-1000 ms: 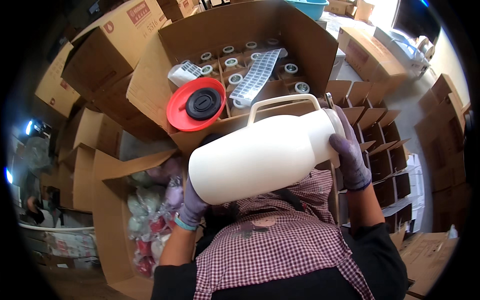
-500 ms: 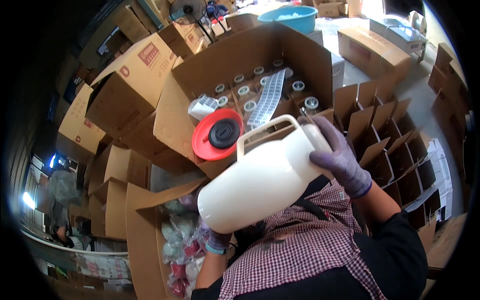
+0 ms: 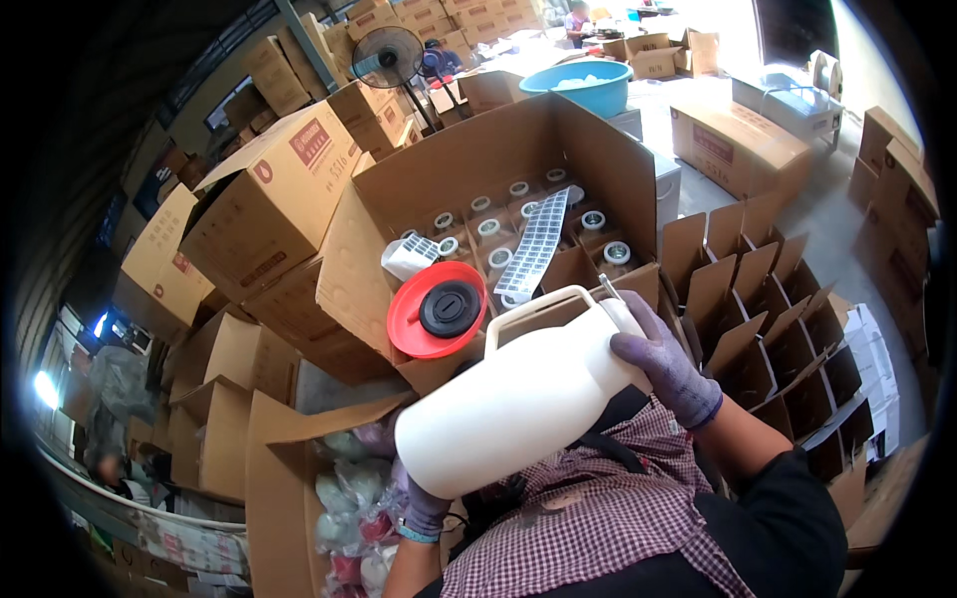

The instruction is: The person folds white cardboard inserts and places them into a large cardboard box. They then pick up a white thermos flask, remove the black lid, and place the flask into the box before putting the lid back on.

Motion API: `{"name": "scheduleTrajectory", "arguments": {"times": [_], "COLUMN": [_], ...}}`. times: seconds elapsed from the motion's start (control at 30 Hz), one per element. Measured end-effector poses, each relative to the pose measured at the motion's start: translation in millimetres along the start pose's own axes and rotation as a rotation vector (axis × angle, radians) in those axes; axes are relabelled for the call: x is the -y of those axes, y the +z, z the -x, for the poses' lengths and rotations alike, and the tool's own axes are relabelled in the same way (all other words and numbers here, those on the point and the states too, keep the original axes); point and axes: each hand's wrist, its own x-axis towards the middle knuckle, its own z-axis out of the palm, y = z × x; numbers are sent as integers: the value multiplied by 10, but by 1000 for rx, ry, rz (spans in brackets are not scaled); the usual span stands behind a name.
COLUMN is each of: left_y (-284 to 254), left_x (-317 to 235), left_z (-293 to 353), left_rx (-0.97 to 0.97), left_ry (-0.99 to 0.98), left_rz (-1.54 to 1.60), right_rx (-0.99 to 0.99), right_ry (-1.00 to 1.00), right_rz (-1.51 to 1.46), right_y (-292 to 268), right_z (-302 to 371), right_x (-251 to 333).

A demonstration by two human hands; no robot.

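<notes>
A glossy white jug [image 3: 508, 404] with a cream handle [image 3: 538, 311] lies tilted across my front, its base to the lower left. My right hand [image 3: 666, 364], in a purple-grey glove, grips the jug's neck. A thin metal tool [image 3: 609, 287] sticks up by that hand's fingers; its kind is unclear. Also gloved, my left hand [image 3: 427, 506] supports the jug near its base, the fingers mostly hidden behind it. Beyond the jug, a red dish [image 3: 404, 324] bearing a black round lid [image 3: 454, 308] rests on the near edge of an open carton [image 3: 459, 140].
Inside the carton stand several jugs in dividers, with a label sheet [image 3: 538, 244] and a label roll [image 3: 409, 257] on top. Bagged parts fill a lower-left box [image 3: 269, 488]. Cardboard dividers [image 3: 768, 299] stand right. A blue basin [image 3: 573, 85] and a fan [image 3: 387, 57] are behind.
The head view has tilted up, so the carton and background sit lower in the picture. The jug remains in both hands, shifted only slightly.
</notes>
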Motion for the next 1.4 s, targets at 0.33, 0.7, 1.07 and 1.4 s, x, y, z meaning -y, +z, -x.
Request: {"name": "scheduleTrajectory", "arguments": {"times": [0.33,0.7,1.07,1.4], "left_y": [4,49,246,338], "left_x": [104,83,154,55], "left_z": [-99,57,-150,-205], "left_rx": [44,-19,-275,-57], "left_ry": [-195,-181,24,-241], "left_rz": [464,288,80,846], "right_rx": [5,27,9,118], "right_ry": [-206,-169,-276,-421], "right_rz": [249,180,204,447], "right_y": [141,209,427,660], "right_z": [63,-32,-207,-274], "right_x": [-14,100,384,836]}}
